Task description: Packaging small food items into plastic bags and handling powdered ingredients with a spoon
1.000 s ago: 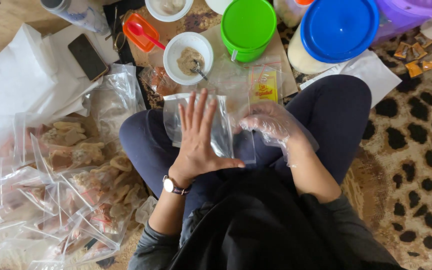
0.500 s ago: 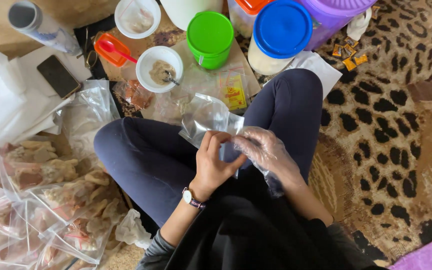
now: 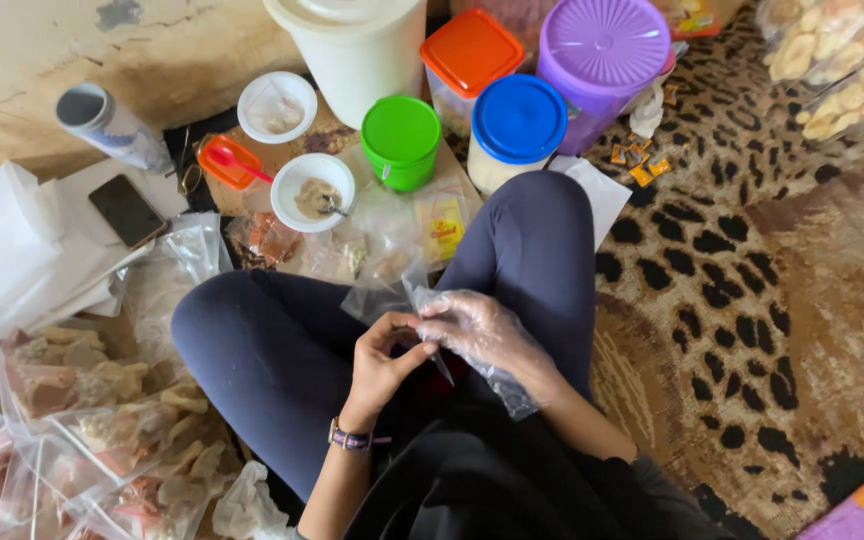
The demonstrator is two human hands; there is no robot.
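Clear plastic bag [image 3: 392, 296]: small, thin and see-through, crumpled and creased, with pale glints along its folds; it looks empty. It sits just left of the frame's centre, over the person's lap, its upper edge rising free toward the low board above it.
Left hand [image 3: 382, 362]: bare, a watch at the wrist; fingers curled in and pinched on the bag's lower edge, at centre frame.
Right hand [image 3: 477, 330]: inside a loose clear plastic glove that wrinkles down past the wrist; fingertips closed on the same edge of the bag, touching the left hand's fingers.
Legs: crossed, in dark blue leggings, filling the middle of the frame.
White bowl with spoon [image 3: 313, 190]: above the hands, holding brownish paste.
Green-lidded tub [image 3: 401, 141]: upper centre, beside a blue-lidded jar [image 3: 518, 130] and a purple-lidded container [image 3: 603, 60].
Orange scoop [image 3: 231, 162]: left of the bowl.
Phone [image 3: 126, 210]: dark, lying on white paper at upper left.
Filled bags [image 3: 102, 430]: lower left, packed with pale, lumpy food.
Rug [image 3: 752, 300]: leopard-patterned, right side.
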